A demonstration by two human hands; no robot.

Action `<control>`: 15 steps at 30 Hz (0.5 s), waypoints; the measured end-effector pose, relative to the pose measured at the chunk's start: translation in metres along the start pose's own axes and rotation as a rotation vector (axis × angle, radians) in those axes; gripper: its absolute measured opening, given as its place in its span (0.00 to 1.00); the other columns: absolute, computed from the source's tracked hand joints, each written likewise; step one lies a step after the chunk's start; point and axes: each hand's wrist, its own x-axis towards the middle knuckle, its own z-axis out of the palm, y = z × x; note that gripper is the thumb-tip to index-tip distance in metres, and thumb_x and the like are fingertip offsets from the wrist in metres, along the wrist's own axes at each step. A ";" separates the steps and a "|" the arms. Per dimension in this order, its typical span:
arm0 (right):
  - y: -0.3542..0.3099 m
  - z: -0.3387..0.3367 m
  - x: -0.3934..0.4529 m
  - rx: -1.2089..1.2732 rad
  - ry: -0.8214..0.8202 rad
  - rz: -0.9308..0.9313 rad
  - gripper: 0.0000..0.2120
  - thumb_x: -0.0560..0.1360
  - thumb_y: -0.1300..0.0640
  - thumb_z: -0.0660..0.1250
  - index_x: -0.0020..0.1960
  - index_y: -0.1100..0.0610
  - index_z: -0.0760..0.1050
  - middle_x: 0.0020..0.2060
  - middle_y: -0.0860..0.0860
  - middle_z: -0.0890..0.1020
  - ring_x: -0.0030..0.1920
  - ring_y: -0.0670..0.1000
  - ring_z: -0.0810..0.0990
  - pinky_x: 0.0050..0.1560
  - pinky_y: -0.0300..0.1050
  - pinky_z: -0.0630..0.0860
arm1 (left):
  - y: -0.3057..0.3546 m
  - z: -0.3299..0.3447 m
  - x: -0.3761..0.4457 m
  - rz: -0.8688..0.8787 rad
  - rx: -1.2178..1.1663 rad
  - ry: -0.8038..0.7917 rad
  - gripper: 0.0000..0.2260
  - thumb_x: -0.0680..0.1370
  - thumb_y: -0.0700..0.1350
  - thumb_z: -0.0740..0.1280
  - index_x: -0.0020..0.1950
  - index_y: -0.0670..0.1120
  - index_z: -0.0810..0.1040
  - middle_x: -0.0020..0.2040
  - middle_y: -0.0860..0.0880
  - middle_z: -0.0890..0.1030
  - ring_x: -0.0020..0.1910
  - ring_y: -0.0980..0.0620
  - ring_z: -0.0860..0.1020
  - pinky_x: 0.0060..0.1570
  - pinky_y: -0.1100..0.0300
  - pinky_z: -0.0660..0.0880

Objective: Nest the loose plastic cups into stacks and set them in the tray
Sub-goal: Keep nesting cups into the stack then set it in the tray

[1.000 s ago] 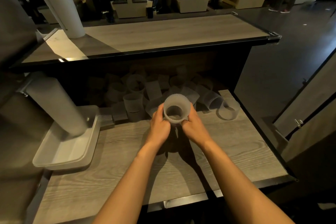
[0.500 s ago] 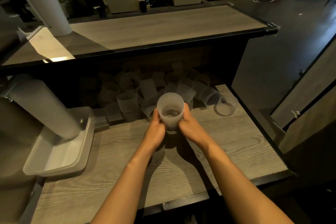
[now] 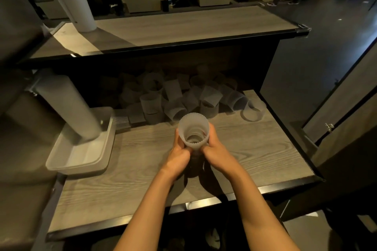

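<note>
Both hands clasp one translucent ribbed plastic cup (image 3: 193,131) from either side: the left hand (image 3: 180,154) curls its fingers round the cup's left wall, and the right hand (image 3: 217,152) wraps the right wall, thumbs near the lower part. Ring-like steps show inside the cup's mouth, so it looks like several cups nested together, though the count cannot be told. Compared with half a second ago, the cup stands more upright in the grip, its open mouth turned more toward the camera, and the grip itself is unchanged. It is held just above the grey wood-grain lower shelf (image 3: 255,149), in front of the heap of loose translucent cups (image 3: 183,98) that lies at the back of that shelf under the upper wooden counter (image 3: 183,26). To the left of the held cup, well apart from it, sits the shallow white rectangular plastic tray (image 3: 61,163), with a tall leaning stack of nested cups (image 3: 69,108) resting in it as before.
</note>
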 end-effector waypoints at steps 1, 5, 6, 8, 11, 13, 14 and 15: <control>-0.001 0.002 -0.002 0.006 0.009 -0.004 0.36 0.78 0.66 0.64 0.71 0.32 0.55 0.69 0.47 0.69 0.70 0.46 0.69 0.60 0.37 0.73 | 0.001 0.002 -0.004 0.012 -0.025 0.008 0.31 0.75 0.40 0.70 0.75 0.55 0.65 0.66 0.52 0.76 0.67 0.51 0.75 0.68 0.49 0.74; -0.010 0.006 -0.010 -0.006 0.056 -0.028 0.34 0.79 0.57 0.68 0.72 0.31 0.55 0.71 0.45 0.65 0.70 0.47 0.68 0.72 0.53 0.70 | 0.012 -0.001 -0.013 0.013 -0.037 0.011 0.28 0.69 0.46 0.70 0.69 0.56 0.67 0.62 0.54 0.75 0.65 0.55 0.73 0.55 0.71 0.71; -0.013 0.005 -0.011 -0.006 0.061 -0.037 0.33 0.79 0.54 0.69 0.72 0.31 0.55 0.71 0.45 0.64 0.70 0.47 0.67 0.71 0.52 0.70 | 0.014 -0.003 -0.012 0.003 -0.029 0.005 0.26 0.72 0.45 0.71 0.66 0.58 0.66 0.63 0.53 0.74 0.66 0.54 0.71 0.54 0.70 0.70; -0.015 0.005 -0.016 -0.017 0.061 -0.046 0.32 0.80 0.50 0.69 0.72 0.29 0.53 0.71 0.43 0.61 0.68 0.46 0.66 0.67 0.48 0.69 | 0.014 -0.006 -0.012 -0.010 0.006 0.009 0.25 0.77 0.44 0.71 0.66 0.62 0.63 0.68 0.49 0.71 0.67 0.52 0.70 0.53 0.68 0.68; -0.012 0.006 -0.022 -0.045 0.039 -0.013 0.33 0.80 0.52 0.68 0.71 0.27 0.53 0.72 0.45 0.62 0.69 0.49 0.66 0.64 0.47 0.70 | 0.012 -0.003 -0.017 -0.024 0.057 0.035 0.31 0.68 0.50 0.70 0.67 0.63 0.61 0.72 0.46 0.67 0.68 0.50 0.69 0.50 0.69 0.69; -0.007 0.008 -0.026 -0.043 0.039 -0.008 0.34 0.77 0.52 0.70 0.67 0.22 0.54 0.72 0.46 0.64 0.72 0.50 0.67 0.68 0.52 0.72 | 0.008 0.002 -0.023 -0.041 0.073 0.068 0.33 0.65 0.50 0.70 0.67 0.61 0.62 0.72 0.45 0.67 0.69 0.48 0.69 0.54 0.65 0.70; -0.006 0.009 -0.028 -0.044 0.039 -0.014 0.34 0.77 0.51 0.70 0.65 0.20 0.54 0.72 0.46 0.64 0.72 0.49 0.67 0.69 0.54 0.71 | 0.006 0.002 -0.026 -0.041 0.065 0.087 0.32 0.64 0.50 0.71 0.66 0.60 0.63 0.71 0.45 0.67 0.69 0.48 0.69 0.55 0.63 0.70; -0.006 0.010 -0.030 -0.048 0.034 -0.011 0.34 0.76 0.50 0.71 0.64 0.20 0.55 0.72 0.45 0.64 0.72 0.49 0.67 0.70 0.55 0.70 | 0.005 0.002 -0.029 -0.031 0.060 0.096 0.31 0.66 0.49 0.72 0.66 0.59 0.65 0.70 0.46 0.66 0.68 0.50 0.69 0.56 0.63 0.70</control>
